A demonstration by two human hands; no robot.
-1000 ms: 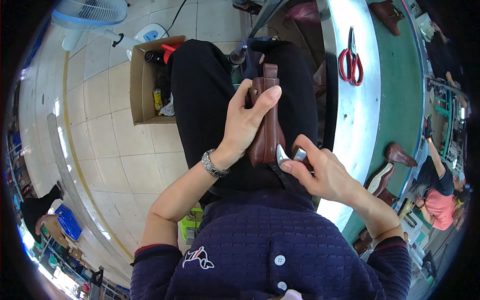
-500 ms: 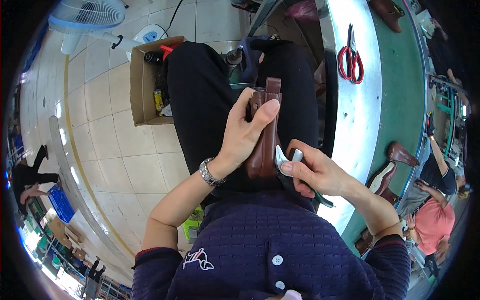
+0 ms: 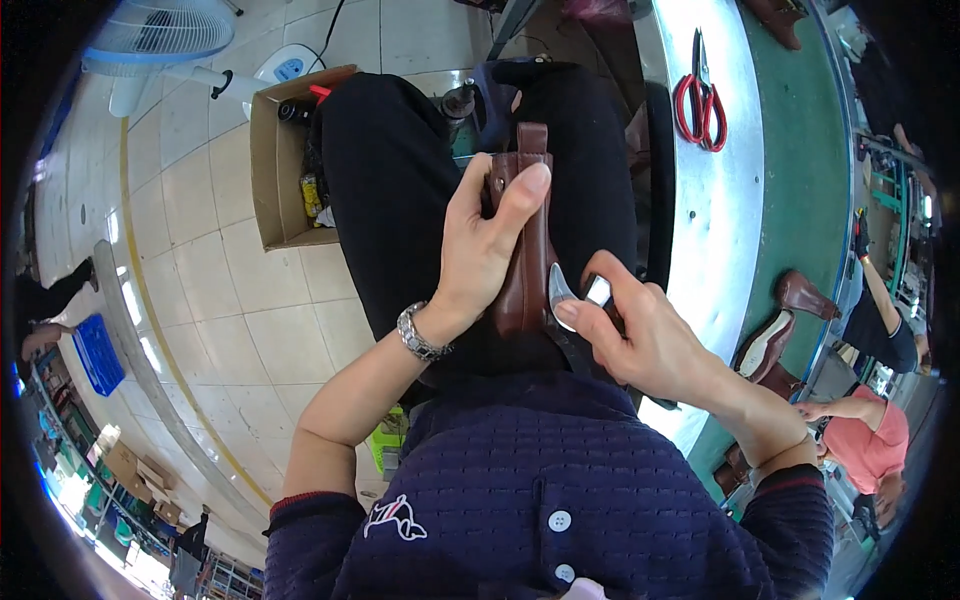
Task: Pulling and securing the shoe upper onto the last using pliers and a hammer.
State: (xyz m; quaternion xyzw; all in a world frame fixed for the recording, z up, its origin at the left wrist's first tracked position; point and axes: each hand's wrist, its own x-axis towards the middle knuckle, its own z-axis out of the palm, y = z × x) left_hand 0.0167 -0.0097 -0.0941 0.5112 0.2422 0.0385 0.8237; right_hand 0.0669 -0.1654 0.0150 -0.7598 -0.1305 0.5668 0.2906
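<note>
A brown leather boot [image 3: 534, 262] with a pull loop at its top rests between my thighs, its loop end pointing away from me. My left hand [image 3: 482, 232] is wrapped around the upper part of the boot, thumb pressed along its near side. In my right hand [image 3: 645, 335] is a pair of pincers [image 3: 561, 288] with a curved silvery jaw. My right thumb lies on that jaw, which is against or very close to the boot's lower right edge. The fingers cover most of the pincers' handles.
On the metal bench top [image 3: 722, 240] at my right lie red-handled scissors [image 3: 703, 112]. Beyond it, brown shoes [image 3: 806, 295] lie on a green surface [image 3: 795, 190]. A person in pink [image 3: 866, 440] is farther right. To my left stand a cardboard box [image 3: 277, 190] and a fan [image 3: 160, 35].
The right hand has turned, and the pincers' handle end is now mostly hidden. The left hand keeps its hold on the boot. The whole view has shifted slightly.
</note>
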